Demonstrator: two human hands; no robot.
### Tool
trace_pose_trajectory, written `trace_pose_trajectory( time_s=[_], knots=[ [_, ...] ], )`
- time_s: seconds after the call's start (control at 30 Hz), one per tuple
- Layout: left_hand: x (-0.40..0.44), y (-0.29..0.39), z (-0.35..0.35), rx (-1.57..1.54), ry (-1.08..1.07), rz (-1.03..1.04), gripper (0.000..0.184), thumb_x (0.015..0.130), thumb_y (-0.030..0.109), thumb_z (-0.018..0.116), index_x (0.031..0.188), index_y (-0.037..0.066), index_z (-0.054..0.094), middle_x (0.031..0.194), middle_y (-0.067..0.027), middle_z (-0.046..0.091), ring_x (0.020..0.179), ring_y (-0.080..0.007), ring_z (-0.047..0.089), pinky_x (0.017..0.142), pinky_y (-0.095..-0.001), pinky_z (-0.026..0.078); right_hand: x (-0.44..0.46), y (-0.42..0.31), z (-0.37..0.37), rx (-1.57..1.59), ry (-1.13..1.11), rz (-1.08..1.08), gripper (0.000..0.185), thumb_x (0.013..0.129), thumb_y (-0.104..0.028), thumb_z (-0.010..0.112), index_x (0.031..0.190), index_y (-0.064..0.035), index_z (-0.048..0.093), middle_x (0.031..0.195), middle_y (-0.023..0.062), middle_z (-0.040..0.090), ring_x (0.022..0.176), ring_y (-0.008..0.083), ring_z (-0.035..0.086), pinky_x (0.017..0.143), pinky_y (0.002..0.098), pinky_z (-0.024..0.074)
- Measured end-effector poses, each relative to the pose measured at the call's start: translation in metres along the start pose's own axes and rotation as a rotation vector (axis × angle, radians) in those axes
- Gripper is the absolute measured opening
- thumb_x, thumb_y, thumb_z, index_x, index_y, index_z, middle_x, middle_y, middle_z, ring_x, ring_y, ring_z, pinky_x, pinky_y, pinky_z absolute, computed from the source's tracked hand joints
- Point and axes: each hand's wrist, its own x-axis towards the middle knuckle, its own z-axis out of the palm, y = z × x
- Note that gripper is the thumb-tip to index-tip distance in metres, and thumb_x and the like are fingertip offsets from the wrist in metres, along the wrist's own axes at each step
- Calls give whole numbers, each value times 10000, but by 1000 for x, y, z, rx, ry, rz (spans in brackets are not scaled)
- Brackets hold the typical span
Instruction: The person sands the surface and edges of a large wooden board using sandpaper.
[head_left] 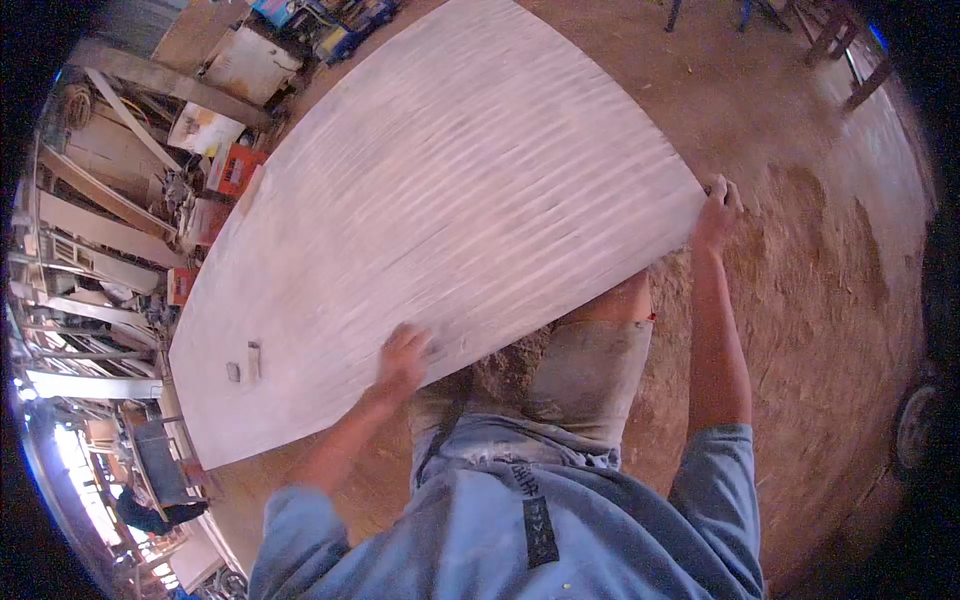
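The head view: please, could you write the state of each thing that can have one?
Panel, pale, its surface streaked.
Left hand, fingers bent, over the panel, blurred; contact unclear.
Right hand, at the panel's right corner; firmness of hold unclear.
Small dark piece, lying on the panel.
Narrow piece, also on the panel.
Shirt, worn, creased.
Shorts, worn, stained.
Ground, brown, uneven.

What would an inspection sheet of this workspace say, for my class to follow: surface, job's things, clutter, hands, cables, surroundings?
Surface: pale board, streaked with stripes.
Job's things: the board, with two small blocks lying near its left end.
Clutter: planks and red boxes crowd the left side.
Hands: left hand blurred, over the board's near side, contact unclear; right hand at the right corner.
Cables: nothing clearly seen.
Surroundings: brown, uneven floor.
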Motion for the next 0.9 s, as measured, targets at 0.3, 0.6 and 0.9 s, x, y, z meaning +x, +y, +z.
trace_pose_trajectory(
  time_s=[0.3, 0.6, 0.9],
  knots=[
    [56, 35, 8, 2, -27, 165, 350, 723, 148, 638, 1052, 36, 596, 977, -173, 581, 960, -352, 547, 830, -439, 457, 6, 24, -4, -88, -31, -184, 270, 915, -230, 474, 903, -15, 637, 786, 74, 630, 719, 171, 557, 683, 317, 438],
    [149, 88, 46, -204, 6, 278, 419, 689, 89, 591, 1107, 59, 593, 1051, -173, 582, 982, -363, 553, 873, -440, 456, -4, -14, -7, -176, 72, -70, 270, 890, -256, 510, 890, -17, 636, 828, 98, 657, 755, 195, 583, 730, 323, 440],
    [188, 105, 63, -155, 51, 422, 310, 754, 135, 572, 1056, 82, 622, 1034, -154, 583, 959, -365, 553, 828, -456, 463, -4, -21, -12, -55, -49, -13, 220, 908, -194, 492, 824, -21, 600, 709, 119, 623, 611, 190, 555, 595, 347, 445]
  ],
)
